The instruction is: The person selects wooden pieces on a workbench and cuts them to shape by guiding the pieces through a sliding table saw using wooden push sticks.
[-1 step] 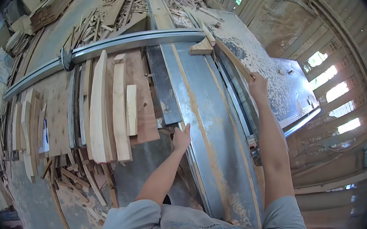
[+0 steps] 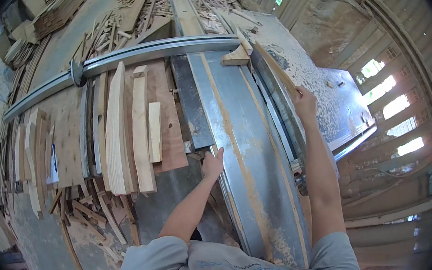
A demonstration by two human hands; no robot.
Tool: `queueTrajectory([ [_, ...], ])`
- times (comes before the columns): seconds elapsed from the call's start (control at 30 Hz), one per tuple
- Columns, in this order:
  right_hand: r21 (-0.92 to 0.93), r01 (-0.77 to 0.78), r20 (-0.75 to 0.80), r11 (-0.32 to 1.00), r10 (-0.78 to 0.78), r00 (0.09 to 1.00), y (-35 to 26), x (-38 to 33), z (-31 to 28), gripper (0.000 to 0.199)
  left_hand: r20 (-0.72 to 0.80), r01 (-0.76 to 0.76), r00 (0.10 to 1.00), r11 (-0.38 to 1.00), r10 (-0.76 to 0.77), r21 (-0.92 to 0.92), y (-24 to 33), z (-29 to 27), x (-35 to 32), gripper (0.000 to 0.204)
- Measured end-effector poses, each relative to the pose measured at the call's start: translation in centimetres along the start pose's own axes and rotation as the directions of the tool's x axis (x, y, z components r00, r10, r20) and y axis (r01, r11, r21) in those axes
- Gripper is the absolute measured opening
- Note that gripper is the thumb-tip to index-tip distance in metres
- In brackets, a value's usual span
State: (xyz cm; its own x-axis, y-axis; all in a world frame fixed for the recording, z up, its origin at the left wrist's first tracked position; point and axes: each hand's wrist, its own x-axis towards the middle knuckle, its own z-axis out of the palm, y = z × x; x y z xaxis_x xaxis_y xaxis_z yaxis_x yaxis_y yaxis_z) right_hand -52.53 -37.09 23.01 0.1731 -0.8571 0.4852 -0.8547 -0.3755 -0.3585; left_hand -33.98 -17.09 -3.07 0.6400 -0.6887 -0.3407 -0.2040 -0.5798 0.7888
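Since almost nothing's changed from the earlier frame, both hands sit in basically the same spots. Left hand [image 2: 213,164] is at the metal table [image 2: 240,116]'s left edge, thumb pointing forward; can't tell if the fingers actually grip it. A wood wedge [image 2: 235,56] sits farther up the table. Then the right hand [image 2: 306,104], arm nearly straight, is clamped on a wooden strip [image 2: 276,68]'s near end, which slants forward-left.
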Motion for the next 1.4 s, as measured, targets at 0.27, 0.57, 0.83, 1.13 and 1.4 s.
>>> queueTrajectory([
  [0.27, 0.315, -0.410, 0.182, 0.856, 0.369, 0.911, 4.5, -17.5, -8.9, 0.030, 0.376, -0.293, 0.894, 0.953, 0.244, 0.076, -1.2, -8.0, 2.2, 0.045],
  [0.57, -0.079, -0.390, 0.212, 0.917, 0.398, 0.893, 7.7, -36.1, -5.6, 0.029, -0.050, -0.599, 0.797, 0.798, 0.602, 0.072, 10.5, -12.4, 19.3, 0.028],
  [0.83, -0.279, -0.477, 0.098, 0.833, 0.519, 0.849, 7.5, -36.4, -0.7, 0.024, 0.003, -0.605, 0.759, 0.705, 0.651, 0.369, 22.9, -3.1, 37.1, 0.062],
  [1.13, -0.391, -0.658, 0.107, 0.643, 0.742, 0.662, 6.7, -34.1, -0.1, 0.033, 0.411, -0.394, 0.767, 0.867, 0.493, -0.305, 23.8, -3.8, 41.6, 0.041],
  [1.4, -0.458, -0.663, 0.192, 0.593, 0.794, 0.577, 7.0, -33.4, -0.6, 0.033, 0.345, -0.229, 0.797, 0.776, 0.496, -0.588, 29.9, -12.3, 46.3, 0.021],
])
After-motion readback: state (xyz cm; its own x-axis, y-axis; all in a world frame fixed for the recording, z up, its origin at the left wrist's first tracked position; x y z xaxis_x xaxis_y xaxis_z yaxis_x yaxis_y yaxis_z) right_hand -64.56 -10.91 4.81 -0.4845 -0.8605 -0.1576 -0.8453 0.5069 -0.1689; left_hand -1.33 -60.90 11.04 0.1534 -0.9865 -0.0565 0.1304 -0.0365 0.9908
